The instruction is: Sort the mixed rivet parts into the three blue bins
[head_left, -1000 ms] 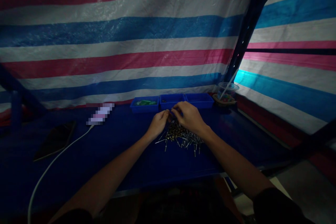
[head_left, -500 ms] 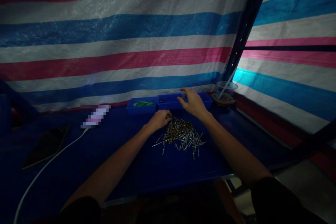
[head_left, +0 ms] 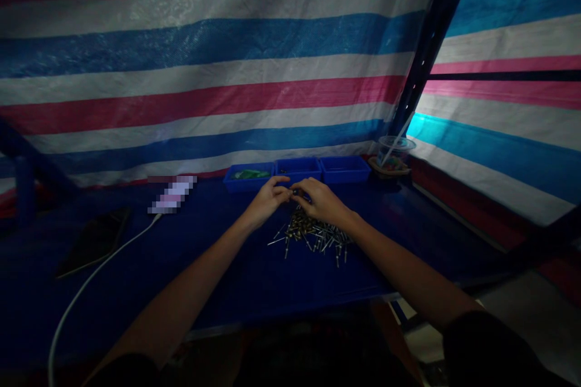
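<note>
My left hand [head_left: 271,198] and my right hand [head_left: 316,198] meet fingertip to fingertip above a pile on the blue table. Thumb and finger of each hand are pinched together. What lies between them is too small and dark to make out. Below, partly covered by my right hand, the pile holds small brass-coloured pieces [head_left: 297,227] and slim silver pins that look like blind rivets [head_left: 333,239]. Some pins lie loose at its left and front edges.
Behind the hands stand three blue trays: one with green material [head_left: 249,175], a middle one [head_left: 298,162] and a right one [head_left: 345,169]. A plastic cup with a straw [head_left: 396,146] is farther right. A lit phone [head_left: 173,195] with a white cable [head_left: 97,269] and a dark tablet [head_left: 95,242] lie left.
My right hand has come down from in front of the trays to meet my left hand. The left hand has lifted off the pile's edge. The view has shifted slightly.
</note>
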{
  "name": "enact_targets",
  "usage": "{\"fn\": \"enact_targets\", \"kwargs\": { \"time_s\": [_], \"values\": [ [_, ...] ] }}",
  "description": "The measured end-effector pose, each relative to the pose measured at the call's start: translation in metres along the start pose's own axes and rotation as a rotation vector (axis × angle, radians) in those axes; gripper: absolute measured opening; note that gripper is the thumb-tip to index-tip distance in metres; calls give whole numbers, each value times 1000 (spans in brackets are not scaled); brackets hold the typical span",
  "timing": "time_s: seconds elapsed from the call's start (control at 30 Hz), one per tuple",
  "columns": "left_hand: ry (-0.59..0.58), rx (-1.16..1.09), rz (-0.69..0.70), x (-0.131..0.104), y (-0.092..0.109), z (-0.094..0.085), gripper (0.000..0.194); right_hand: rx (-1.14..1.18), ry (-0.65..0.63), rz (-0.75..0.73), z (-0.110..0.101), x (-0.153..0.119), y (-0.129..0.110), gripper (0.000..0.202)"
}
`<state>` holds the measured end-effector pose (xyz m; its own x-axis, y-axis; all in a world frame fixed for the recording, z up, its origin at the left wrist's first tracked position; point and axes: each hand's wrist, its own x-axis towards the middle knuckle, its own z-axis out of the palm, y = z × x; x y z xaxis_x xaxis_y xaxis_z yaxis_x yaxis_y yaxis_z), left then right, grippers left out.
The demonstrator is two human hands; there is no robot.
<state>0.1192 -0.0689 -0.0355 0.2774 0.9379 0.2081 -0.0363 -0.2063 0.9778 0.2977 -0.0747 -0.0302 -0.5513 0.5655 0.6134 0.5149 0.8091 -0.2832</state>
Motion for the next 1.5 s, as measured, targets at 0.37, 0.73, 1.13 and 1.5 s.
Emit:
{"fn": "enact_targets", "kwargs": {
  "time_s": [0.37, 0.73, 1.13, 1.5],
  "values": [
    [-102, 701, 138, -9, 11, -3, 22, -159, 663, -169, -33, 1, -13, 12],
    [-253, 1128, 144, -18, 0, 8, 22, -333, 284, 286, -45, 19, 2, 56],
    [-235, 1167, 125, -14, -7, 4, 14, -110, -214, 337, 3, -7, 6, 45],
    [87, 591, 106, -5, 11, -6, 35, -165, -11, 154, 0, -3, -20, 21]
  ]
}}
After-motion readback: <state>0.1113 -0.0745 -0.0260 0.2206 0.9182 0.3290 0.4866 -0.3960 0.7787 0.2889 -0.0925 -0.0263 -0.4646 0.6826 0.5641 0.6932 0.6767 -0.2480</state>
